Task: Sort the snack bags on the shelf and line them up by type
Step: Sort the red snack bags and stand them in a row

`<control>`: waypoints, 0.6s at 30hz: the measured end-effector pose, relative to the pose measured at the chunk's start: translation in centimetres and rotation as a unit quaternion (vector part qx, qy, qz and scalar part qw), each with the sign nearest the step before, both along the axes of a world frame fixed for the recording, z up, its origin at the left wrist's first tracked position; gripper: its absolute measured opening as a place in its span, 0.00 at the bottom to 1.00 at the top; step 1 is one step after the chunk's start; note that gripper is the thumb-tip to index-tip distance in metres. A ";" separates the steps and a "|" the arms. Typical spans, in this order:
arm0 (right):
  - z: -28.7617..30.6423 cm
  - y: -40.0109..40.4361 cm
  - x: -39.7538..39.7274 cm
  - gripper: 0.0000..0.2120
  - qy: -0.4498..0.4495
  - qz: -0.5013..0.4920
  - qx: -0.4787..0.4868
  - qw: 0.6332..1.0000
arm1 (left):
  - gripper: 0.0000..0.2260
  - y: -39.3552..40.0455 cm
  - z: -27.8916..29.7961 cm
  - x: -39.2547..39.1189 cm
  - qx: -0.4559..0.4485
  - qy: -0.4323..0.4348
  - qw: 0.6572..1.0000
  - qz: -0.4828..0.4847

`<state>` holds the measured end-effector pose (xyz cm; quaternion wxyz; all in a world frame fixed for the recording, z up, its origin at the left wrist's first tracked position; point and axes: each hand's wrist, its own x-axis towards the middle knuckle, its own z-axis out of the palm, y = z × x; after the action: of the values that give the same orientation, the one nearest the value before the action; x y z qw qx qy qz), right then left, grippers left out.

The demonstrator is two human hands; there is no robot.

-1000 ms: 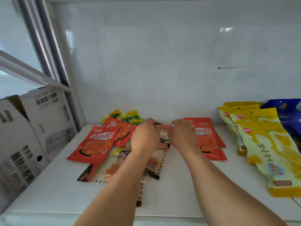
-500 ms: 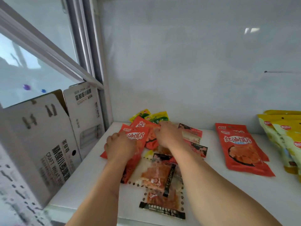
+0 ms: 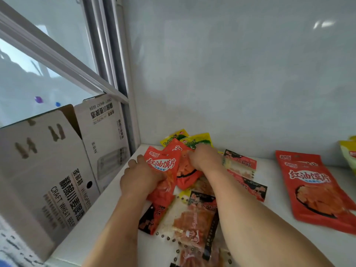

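Observation:
A heap of snack bags lies at the left end of the white shelf. My left hand grips an orange-red bag by its left side and tilts it up. My right hand pinches a second orange-red bag behind it. Two yellow-green bags lie at the back of the heap. Clear bags with black-and-red ends lie in front, under my forearms, and more of them lie to the right. Another orange-red bag lies flat further right.
An open white cardboard box with black print stands against the shelf's left side, below a window frame. A white wall closes the back. The corner of a yellow bag shows at the right edge.
Both hands moved left from the clear bags in the middle to the orange-red bags. My left hand took hold of one and raised it; the view swung left.

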<state>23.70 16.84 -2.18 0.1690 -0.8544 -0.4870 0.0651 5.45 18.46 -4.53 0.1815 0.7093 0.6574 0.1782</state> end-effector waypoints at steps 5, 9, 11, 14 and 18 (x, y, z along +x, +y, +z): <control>0.4 0.6 0.6 0.25 0.103 0.021 -0.013 0.994 | 0.43 0.1 0.3 -0.5 -0.023 -0.050 0.998 -0.009; 0.8 -0.1 0.9 0.19 0.141 0.033 0.020 0.989 | 0.36 0.4 0.2 -1.2 -0.070 -0.178 0.982 -0.014; 1.1 -0.8 0.8 0.18 0.148 0.030 0.061 0.987 | 0.33 0.5 0.3 -1.6 -0.074 -0.221 0.972 -0.019; 1.2 -1.7 0.7 0.18 0.171 0.021 0.117 0.978 | 0.34 0.6 0.3 -2.0 -0.052 -0.261 0.963 -0.038; 1.5 -3.2 0.7 0.10 0.199 0.005 0.180 0.963 | 0.32 -0.2 1.5 -2.2 -0.039 -0.278 0.957 -0.079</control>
<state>24.40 13.68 -0.67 0.4132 -0.7775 -0.4511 0.1460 3.30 18.27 -3.07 0.3981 0.6741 0.5292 0.3272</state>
